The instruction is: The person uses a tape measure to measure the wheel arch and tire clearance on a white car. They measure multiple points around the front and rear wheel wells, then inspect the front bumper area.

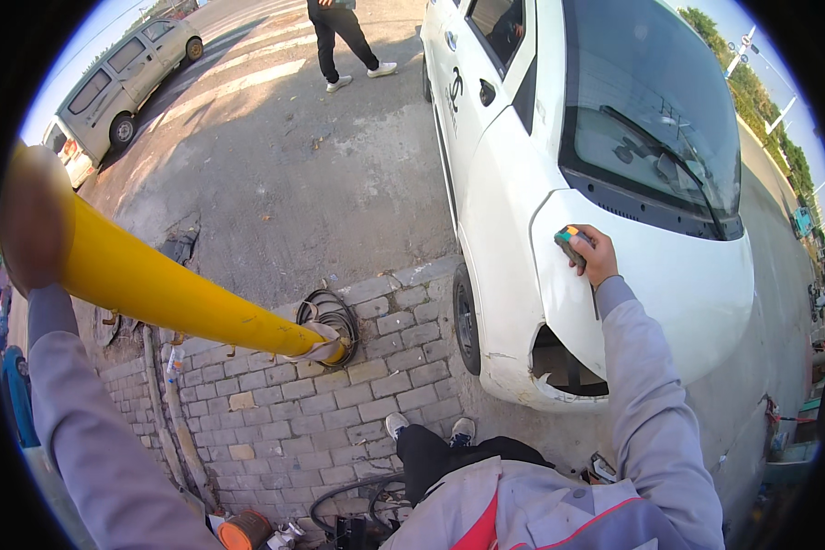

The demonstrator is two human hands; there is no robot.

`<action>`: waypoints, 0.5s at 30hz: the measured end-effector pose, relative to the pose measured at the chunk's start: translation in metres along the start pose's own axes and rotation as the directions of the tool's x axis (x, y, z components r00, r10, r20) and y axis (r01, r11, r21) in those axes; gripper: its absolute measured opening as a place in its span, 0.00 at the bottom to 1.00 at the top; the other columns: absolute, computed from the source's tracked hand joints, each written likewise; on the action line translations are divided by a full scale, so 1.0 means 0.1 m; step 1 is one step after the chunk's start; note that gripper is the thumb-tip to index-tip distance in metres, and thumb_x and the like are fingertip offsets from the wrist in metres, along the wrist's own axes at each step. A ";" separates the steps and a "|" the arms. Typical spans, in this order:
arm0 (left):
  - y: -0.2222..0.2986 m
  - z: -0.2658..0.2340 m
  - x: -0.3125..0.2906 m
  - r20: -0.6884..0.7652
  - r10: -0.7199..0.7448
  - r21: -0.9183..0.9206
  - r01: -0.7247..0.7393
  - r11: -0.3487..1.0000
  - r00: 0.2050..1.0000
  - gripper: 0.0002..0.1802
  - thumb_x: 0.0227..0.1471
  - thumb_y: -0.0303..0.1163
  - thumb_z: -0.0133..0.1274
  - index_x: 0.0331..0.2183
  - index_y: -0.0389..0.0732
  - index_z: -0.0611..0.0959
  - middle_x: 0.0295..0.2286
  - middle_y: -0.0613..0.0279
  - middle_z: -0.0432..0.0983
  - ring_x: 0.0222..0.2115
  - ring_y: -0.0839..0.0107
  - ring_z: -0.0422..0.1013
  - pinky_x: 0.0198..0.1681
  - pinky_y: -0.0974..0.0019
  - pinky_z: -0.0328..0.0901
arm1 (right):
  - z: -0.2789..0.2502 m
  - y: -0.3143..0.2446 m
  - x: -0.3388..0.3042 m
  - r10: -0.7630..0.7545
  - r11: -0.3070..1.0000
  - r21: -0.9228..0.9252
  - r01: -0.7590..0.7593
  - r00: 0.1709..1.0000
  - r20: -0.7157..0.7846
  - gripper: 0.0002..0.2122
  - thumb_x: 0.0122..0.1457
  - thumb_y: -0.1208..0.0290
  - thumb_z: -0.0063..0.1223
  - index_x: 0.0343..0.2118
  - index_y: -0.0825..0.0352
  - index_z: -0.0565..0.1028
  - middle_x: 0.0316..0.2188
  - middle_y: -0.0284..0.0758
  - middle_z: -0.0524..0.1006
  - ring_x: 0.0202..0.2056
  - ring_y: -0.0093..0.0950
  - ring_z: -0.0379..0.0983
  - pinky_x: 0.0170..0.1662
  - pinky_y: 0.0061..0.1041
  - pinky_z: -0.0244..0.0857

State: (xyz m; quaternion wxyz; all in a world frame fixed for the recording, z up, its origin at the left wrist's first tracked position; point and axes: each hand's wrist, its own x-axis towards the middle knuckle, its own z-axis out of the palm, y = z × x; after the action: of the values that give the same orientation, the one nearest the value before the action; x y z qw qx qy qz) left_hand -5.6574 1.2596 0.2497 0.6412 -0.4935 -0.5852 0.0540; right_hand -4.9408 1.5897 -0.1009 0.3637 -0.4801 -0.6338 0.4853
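At the far left my left hand point(35, 220) is blurred, wrapped against the upper part of a thick yellow pole point(183, 286). The pole slants down to the brick paving, where coiled black cable point(346, 316) and a pale wrapping surround its foot. My right hand point(598, 257) is closed round a small green, yellow and dark tape measure point(570, 241). It is over the front hood of a white car point(655, 293), with the fingers at the hood's near left part. The car has an opening point(564, 362) at its front corner, where a lamp would sit, with broken edges.
A person point(346, 41) in dark trousers stands on the road beyond, left of the car. A pale van point(124, 78) is at the upper left. By my feet lie an orange-brown container point(245, 530), dark cables point(362, 490) and long poles point(179, 422) on the grey bricks.
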 end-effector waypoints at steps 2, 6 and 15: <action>-0.03 0.00 -0.02 0.002 0.005 0.012 -0.005 1.000 1.000 0.08 0.55 0.30 0.53 0.39 0.43 0.82 0.44 0.59 0.79 0.50 0.59 0.74 0.60 0.51 0.63 | 0.00 0.00 0.00 0.002 1.000 -0.007 -0.002 1.000 -0.007 0.23 0.57 0.59 0.61 0.48 0.74 0.77 0.27 0.37 0.78 0.20 0.21 0.73 0.17 0.17 0.61; -0.01 -0.01 -0.10 0.018 0.010 0.020 -0.010 1.000 1.000 0.11 0.58 0.29 0.54 0.44 0.44 0.83 0.50 0.60 0.78 0.54 0.61 0.73 0.63 0.54 0.63 | 0.00 0.00 0.01 -0.013 1.000 -0.010 0.013 1.000 0.005 0.22 0.58 0.59 0.60 0.48 0.74 0.77 0.26 0.36 0.78 0.20 0.20 0.73 0.17 0.18 0.61; -0.02 0.02 -0.13 0.012 0.018 -0.006 -0.018 1.000 1.000 0.09 0.56 0.30 0.54 0.40 0.43 0.82 0.45 0.60 0.79 0.51 0.59 0.74 0.61 0.52 0.63 | 0.02 -0.06 -0.01 -0.020 0.999 -0.026 0.020 1.000 -0.002 0.22 0.57 0.59 0.61 0.47 0.73 0.78 0.27 0.36 0.78 0.20 0.21 0.73 0.17 0.18 0.62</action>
State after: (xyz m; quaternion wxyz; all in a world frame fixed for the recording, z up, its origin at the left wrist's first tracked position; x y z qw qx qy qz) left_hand -5.6641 1.2516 0.2417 0.6358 -0.5003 -0.5845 0.0611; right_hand -4.9435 1.5877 -0.0957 0.3630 -0.4791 -0.6443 0.4729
